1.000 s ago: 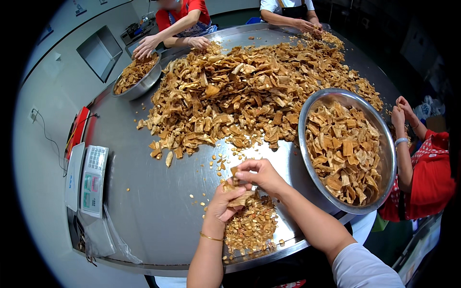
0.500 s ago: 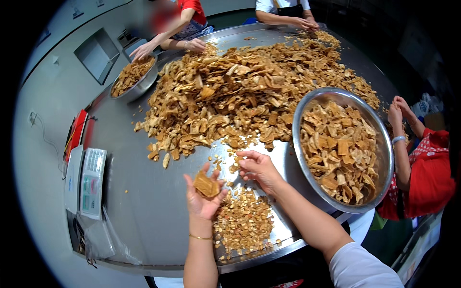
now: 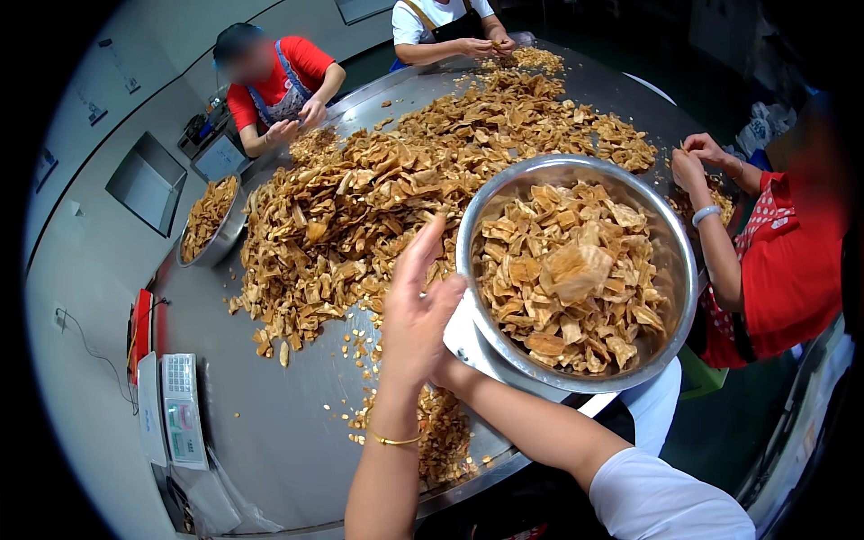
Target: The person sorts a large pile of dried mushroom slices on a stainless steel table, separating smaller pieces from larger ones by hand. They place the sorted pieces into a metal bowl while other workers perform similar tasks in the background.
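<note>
My left hand (image 3: pixel 418 301) is open beside the left rim of a large steel bowl (image 3: pixel 465 256), its fingers stretched out and nothing in them. Over the heap in that bowl a larger dried brown slice (image 3: pixel 576 272) shows blurred, apart from my hand. Dried brown slices (image 3: pixel 544 344) fill much of the bowl. My right hand (image 3: pixel 445 367) is mostly covered by my left wrist; its fingers are hidden. Small yellowish crumbs (image 3: pixel 443 441) lie on the steel table below my crossed forearms.
A big heap of dried slices (image 3: pixel 360 198) spreads over the steel table (image 3: pixel 279 405). Another filled steel bowl (image 3: pixel 232 229) stands at the far left. A scale (image 3: pixel 183 409) and plastic bags (image 3: pixel 220 504) lie at the left edge. Several co-workers stand around, including one in red (image 3: pixel 796 270).
My left hand has swung right to the bowl and let go of the brown slice it held. My right hand has drawn back under my left wrist. The view has shifted right.
</note>
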Tool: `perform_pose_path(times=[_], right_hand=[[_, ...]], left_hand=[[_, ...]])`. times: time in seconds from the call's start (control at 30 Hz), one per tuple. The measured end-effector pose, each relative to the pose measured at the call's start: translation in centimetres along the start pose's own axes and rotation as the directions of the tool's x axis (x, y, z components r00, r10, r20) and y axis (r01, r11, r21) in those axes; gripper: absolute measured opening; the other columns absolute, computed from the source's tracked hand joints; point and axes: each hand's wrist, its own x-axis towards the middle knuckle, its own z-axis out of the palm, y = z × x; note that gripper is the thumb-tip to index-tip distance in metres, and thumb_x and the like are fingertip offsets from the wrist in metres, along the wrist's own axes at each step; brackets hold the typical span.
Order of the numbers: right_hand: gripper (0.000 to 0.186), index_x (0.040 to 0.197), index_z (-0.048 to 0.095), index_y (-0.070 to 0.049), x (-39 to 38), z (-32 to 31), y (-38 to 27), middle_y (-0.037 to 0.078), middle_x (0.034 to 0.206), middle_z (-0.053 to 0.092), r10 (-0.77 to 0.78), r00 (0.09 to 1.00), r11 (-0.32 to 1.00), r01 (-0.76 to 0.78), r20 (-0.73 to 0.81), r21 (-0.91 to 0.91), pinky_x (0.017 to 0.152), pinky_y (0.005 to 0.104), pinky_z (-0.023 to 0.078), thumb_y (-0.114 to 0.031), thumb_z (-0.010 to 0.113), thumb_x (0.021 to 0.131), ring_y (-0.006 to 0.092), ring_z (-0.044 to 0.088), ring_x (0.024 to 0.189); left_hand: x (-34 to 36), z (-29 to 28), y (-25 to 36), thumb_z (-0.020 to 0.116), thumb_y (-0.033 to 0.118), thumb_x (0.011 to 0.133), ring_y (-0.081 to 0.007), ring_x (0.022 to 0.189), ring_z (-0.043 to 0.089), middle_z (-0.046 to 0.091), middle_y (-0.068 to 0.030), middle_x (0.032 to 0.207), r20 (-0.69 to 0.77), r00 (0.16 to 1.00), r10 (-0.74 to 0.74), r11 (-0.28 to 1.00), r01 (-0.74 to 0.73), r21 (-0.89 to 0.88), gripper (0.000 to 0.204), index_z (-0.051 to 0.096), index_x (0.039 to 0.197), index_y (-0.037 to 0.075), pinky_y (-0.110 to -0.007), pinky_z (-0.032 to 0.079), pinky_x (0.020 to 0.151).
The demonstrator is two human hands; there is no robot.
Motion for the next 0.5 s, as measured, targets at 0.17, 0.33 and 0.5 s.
perform_pose_path(times=[0.17, 0.33, 0.5], right_hand=[[0.023, 0.094, 0.049, -0.004, 0.6, -0.4, 0.9, 0.002, 0.071, 0.056, 0.145, 0.989, 0.981, -0.139, 0.034, -0.133, 0.050, 0.0195, 0.044, -0.006, 0.056, 0.072, 0.0084, 0.054, 0.061], [0.028, 0.096, 0.049, -0.002, 0.2, 0.1, 1.4, 0.004, 0.072, 0.057, 0.181, 0.976, 0.979, -0.167, 0.122, -0.112, 0.051, 0.0177, 0.046, -0.006, 0.060, 0.071, 0.0093, 0.056, 0.061], [0.028, 0.096, 0.051, 0.001, 0.2, -0.2, 1.3, 0.005, 0.071, 0.058, 0.199, 0.973, 0.950, -0.161, 0.119, -0.269, 0.057, 0.0209, 0.050, -0.005, 0.061, 0.070, 0.0121, 0.058, 0.061]], left_hand=[[-6.2, -7.1, -6.6, 0.056, 0.000, 0.071, -0.0115, 0.086, 0.050, 0.050, -0.0075, 0.098, -0.426, 0.905, -0.014, 0.947, 0.148, 0.285, 0.021, 0.057, 0.092, -0.001, -0.023, 0.046, 0.070], [-10.9, -10.0, -9.3, 0.059, -0.003, 0.068, -0.0117, 0.075, 0.052, 0.051, -0.0050, 0.092, -0.487, 0.873, -0.040, 0.905, 0.238, 0.353, 0.026, 0.059, 0.093, 0.002, -0.022, 0.046, 0.061], [-11.2, -10.2, -9.2, 0.060, -0.002, 0.068, -0.0153, 0.071, 0.055, 0.055, -0.0088, 0.083, -0.346, 0.931, 0.117, 0.840, 0.093, 0.534, 0.022, 0.060, 0.089, 0.002, -0.025, 0.046, 0.058]])
